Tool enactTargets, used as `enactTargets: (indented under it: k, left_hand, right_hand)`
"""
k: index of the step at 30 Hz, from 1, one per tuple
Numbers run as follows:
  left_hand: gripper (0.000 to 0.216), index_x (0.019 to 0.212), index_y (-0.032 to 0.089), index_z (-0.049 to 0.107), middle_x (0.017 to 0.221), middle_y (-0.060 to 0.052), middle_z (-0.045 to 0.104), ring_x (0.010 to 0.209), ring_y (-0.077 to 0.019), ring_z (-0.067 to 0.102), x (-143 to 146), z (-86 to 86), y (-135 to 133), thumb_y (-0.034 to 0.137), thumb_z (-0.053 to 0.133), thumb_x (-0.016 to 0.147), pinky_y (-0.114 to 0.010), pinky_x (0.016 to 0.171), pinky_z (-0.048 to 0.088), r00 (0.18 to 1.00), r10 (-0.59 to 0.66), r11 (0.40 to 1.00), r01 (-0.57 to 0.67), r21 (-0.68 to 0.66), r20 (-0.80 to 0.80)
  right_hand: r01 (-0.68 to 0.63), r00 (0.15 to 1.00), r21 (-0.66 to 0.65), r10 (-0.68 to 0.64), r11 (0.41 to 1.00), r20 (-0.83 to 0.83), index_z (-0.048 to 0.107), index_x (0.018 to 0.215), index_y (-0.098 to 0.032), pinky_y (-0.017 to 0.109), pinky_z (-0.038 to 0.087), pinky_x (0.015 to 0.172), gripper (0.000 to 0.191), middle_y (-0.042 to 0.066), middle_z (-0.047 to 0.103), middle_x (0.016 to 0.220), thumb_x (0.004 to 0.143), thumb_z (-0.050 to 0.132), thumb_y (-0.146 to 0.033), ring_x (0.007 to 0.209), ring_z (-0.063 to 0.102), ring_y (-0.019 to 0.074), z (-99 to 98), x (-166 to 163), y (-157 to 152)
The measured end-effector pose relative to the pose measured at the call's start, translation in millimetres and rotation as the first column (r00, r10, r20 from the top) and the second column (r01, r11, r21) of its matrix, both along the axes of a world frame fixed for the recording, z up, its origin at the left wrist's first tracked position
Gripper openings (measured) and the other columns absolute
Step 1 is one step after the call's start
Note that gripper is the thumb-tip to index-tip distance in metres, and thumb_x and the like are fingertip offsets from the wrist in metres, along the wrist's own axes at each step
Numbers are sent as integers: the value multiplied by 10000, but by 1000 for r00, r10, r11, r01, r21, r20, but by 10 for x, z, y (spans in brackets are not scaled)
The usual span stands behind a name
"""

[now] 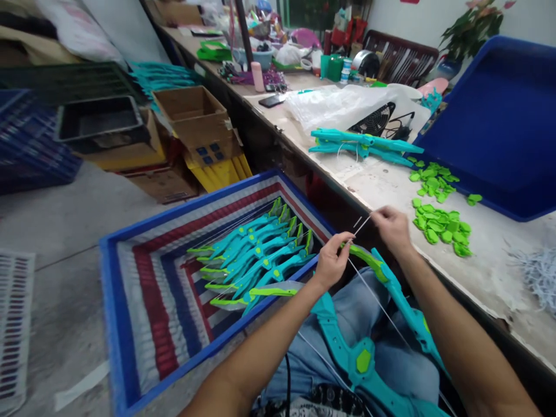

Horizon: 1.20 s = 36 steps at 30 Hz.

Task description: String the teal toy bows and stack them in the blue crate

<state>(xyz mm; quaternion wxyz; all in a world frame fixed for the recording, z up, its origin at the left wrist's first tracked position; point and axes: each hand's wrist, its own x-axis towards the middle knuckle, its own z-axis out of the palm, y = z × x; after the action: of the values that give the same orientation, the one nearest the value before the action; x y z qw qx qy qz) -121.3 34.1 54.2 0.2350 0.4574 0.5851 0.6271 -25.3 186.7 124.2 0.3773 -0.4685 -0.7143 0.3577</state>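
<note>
My left hand (pixel 333 262) is closed in a pinch at the green tip of a teal and green toy bow (pixel 393 285) that slants across my lap. Just to the right, my right hand (pixel 393 229) pinches the end of a thin white string (pixel 363 225), stretched between the two hands. More string runs from the left fingers down along the bow. A second toy bow (pixel 330 330), with a green hexagonal patch, lies across my thighs, its far limb partly behind my left forearm.
A blue crate (pixel 106 289) lined with striped cloth holds several strung toy bows (pixel 256 250) on my left. On the workbench (pixel 490 278) lie green plastic pieces (pixel 443 226), teal bow parts (pixel 365 145), cut strings (pixel 538 275) and a large blue bin (pixel 499 133). Cardboard boxes (pixel 191 110) stand beyond the crate.
</note>
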Motion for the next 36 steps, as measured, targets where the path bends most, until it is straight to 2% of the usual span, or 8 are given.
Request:
enactTargets:
  k: [4, 8, 10, 14, 17, 24, 30, 36]
  left_hand:
    - [189, 801, 186, 711, 924, -63, 658, 917, -180, 602, -66, 73, 55, 208, 526, 828, -310, 869, 466, 987, -122, 989, 129, -65, 106]
    - [335, 870, 145, 712, 909, -79, 693, 903, -186, 627, -198, 194, 200, 390, 485, 884, -304, 808, 494, 804, -153, 944, 290, -155, 574]
    - [249, 825, 125, 697, 847, -78, 697, 843, -180, 640, -297, 232, 239, 331, 558, 842, -297, 771, 506, 767, -138, 931, 317, -182, 627]
    - [111, 649, 155, 641, 897, -75, 687, 897, -194, 628, -475, 290, 160, 118, 595, 743, -346, 870, 491, 993, -33, 960, 64, -272, 114]
    - [141, 735, 178, 662, 937, -79, 684, 931, -197, 618, -494, 336, 62, 125, 541, 785, -353, 904, 478, 982, 69, 985, -95, -143, -177]
    - [301, 832, 116, 685, 676, -37, 662, 540, -122, 588, -405, 377, 13, 375, 702, 679, -220, 447, 461, 834, -70, 967, 191, -167, 548]
    - [353, 732, 109, 692, 624, -30, 655, 584, -124, 620, -474, 430, -32, 388, 809, 551, -249, 576, 534, 717, -149, 910, 368, -188, 681]
    - [258, 662, 128, 638, 589, 5, 628, 537, -101, 581, -367, 481, -26, 306, 785, 548, -227, 531, 505, 683, -33, 948, 252, -193, 730]
  right_hand:
    - [324, 911, 83, -287, 942, -297, 546, 610, -181, 264, 406, 557, 80, -49, 485, 547, 678, 584, -164, 521, 456, 108, 270, -9, 92]
    - [-242, 952, 227, 276, 943, -134, 639, 745, -197, 353, 461, 848, 71, 37, 611, 850, 781, 625, -256, 880, 581, 186, 17, -64, -686]
    - [-285, 940, 237, 319, 929, -120, 650, 748, -211, 396, 429, 942, 90, 60, 590, 965, 802, 622, -278, 1043, 545, 221, -260, -67, -1035]
    - [-121, 972, 122, 143, 985, -185, 659, 756, -206, 404, 445, 929, 135, 72, 541, 1020, 807, 622, -325, 1067, 537, 227, -662, -51, -1208]
    - [-94, 971, 65, 106, 993, -215, 664, 745, -199, 368, 473, 867, 142, 60, 563, 944, 795, 629, -326, 940, 572, 197, -702, -79, -1140]
    - [-32, 945, 110, 66, 993, -319, 659, 775, -196, 296, 500, 728, 125, 45, 594, 865, 826, 593, -290, 833, 592, 166, -513, -181, -1107]
    - [-60, 966, 227, 114, 972, -232, 715, 861, -231, 295, 505, 742, 172, 39, 594, 858, 861, 548, -274, 817, 593, 160, -409, -226, -1123]
    - [-152, 965, 277, 204, 949, -168, 657, 1133, -243, 290, 511, 780, 292, 43, 606, 923, 904, 476, -230, 858, 604, 151, -380, -216, -1162]
